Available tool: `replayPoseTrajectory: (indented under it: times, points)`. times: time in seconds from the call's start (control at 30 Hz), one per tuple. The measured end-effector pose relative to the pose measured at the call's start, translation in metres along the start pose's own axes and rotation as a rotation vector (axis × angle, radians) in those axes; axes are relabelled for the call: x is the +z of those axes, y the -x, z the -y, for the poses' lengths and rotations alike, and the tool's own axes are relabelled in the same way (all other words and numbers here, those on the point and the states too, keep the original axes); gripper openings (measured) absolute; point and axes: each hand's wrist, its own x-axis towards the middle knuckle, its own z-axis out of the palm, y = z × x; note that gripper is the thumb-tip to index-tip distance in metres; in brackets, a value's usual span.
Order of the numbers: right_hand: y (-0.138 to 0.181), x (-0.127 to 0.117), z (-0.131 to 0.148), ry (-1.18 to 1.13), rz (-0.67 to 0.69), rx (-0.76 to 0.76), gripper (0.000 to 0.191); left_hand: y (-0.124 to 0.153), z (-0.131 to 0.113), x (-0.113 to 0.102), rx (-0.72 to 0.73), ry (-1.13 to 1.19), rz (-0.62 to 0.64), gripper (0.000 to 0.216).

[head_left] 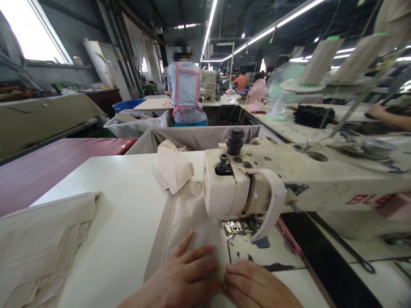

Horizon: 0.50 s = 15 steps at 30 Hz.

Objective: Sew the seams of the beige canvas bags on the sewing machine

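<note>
Feeding step, I reckon. Lower centre: left hand [183, 278] flat on fabric [189, 209], right hand [257, 284] at its edge, both open, grasping nothing. Next needs a straight, even push under the foot [236, 226].

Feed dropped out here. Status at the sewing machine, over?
Left hand flat on beige fabric; right hand at its edge, grip unclear. Fabric reaches presser foot. Fabric stack lies left, apart.
</note>
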Motion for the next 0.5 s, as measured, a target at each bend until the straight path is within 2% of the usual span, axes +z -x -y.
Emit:
replayPoseTrajectory:
  times: [0.2,0.37,0.5]
  points:
    - [-0.008,-0.004,-0.009,0.125,0.120,-0.029,0.030,-0.012,0.015,-0.012,-0.074,0.115,0.056,0.029]
    - [-0.009,-0.005,-0.010,0.289,0.310,-0.012,0.049,-0.023,0.031,-0.021,-0.091,0.114,0.106,0.029]
    - [-0.009,-0.006,-0.009,0.368,0.363,0.004,0.058,-0.032,0.042,-0.023,-0.145,0.174,0.107,0.031]
